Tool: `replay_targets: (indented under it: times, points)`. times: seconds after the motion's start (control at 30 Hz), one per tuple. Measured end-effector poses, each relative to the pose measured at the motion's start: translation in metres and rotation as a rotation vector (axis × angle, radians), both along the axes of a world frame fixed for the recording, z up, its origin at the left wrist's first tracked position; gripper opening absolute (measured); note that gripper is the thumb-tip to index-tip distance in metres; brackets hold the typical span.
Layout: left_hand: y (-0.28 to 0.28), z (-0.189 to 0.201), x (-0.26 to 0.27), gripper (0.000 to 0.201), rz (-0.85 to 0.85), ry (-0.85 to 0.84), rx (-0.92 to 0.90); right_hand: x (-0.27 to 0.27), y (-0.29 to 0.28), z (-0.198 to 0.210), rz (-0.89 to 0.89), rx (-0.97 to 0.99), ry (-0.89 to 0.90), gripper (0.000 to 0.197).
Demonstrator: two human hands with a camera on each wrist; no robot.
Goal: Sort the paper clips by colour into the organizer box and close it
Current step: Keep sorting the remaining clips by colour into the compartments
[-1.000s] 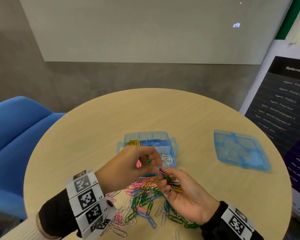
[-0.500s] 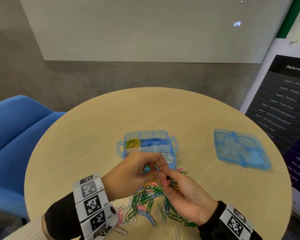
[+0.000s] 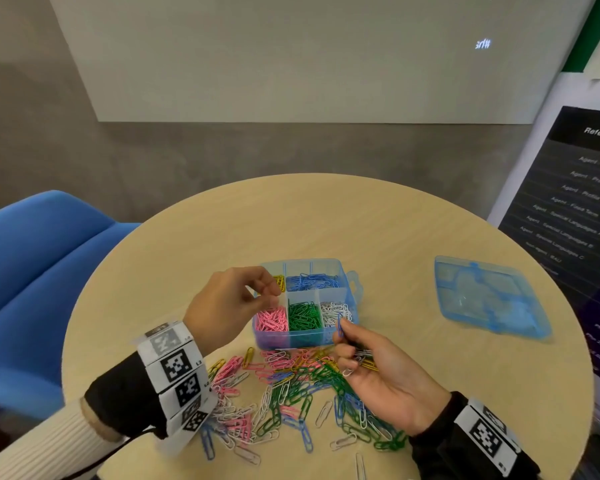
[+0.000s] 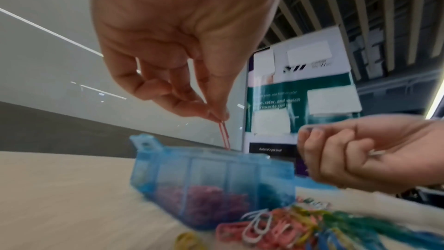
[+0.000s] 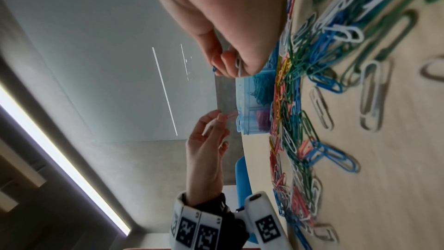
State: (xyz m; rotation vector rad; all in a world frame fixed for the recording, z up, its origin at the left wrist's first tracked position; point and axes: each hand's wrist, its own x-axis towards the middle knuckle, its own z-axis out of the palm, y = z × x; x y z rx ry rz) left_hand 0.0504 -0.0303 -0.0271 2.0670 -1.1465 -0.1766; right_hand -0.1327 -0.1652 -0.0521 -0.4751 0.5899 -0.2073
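1. Left grip: the left hand (image 3: 229,303) is hovering over the near-left corner of the organizer box (image 3: 305,337), its thumb and forefinger pinching a pink paper clip (image 4: 223,136) that is hanging straight down above the pink compartment (image 3: 271,319).
2. Right grip: the right hand (image 3: 378,372) is sitting palm-up just in front of the box's near-right corner, fingertips pinching a blue paper clip (image 3: 340,329) upright while the curled fingers are cradling a small bunch of mixed clips (image 3: 364,360).
3. Standing open on the round counter (image 3: 361,230), the box is showing yellow and blue clips in its far row and pink, green and white in its near row.
4. Lying flat on the counter well to the right of the box is the blue lid (image 3: 489,299).
5. Spreading across the counter between the box and the person is a loose pile of paper clips (image 3: 291,403) in mixed colours.
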Motion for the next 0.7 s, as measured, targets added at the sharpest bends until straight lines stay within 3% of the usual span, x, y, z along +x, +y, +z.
replay_targets:
  times: [0.17, 0.3, 0.37, 0.53, 0.7]
  points:
    - [-0.001, -0.001, 0.008, 0.013, 0.113, -0.060, 0.114, -0.002, 0.002, 0.007, -0.006, 0.003, 0.012, 0.009]
    - [0.000, 0.004, 0.006, 0.010, 0.104, -0.060, 0.182, -0.003, 0.004, 0.010, 0.010, -0.032, 0.007, 0.008]
    - [-0.001, 0.008, 0.000, 0.003, 0.046, -0.051, 0.178, -0.003, 0.006, 0.010, 0.030, -0.040, 0.006, 0.006]
    - [-0.012, 0.020, -0.028, 0.015, -0.226, 0.107, 0.104, -0.002, 0.011, 0.009, 0.076, -0.064, -0.004, 0.009]
    - [-0.026, 0.019, -0.044, 0.020, -0.326, 0.138, 0.137, -0.002, 0.015, 0.010, 0.115, -0.076, -0.023, 0.011]
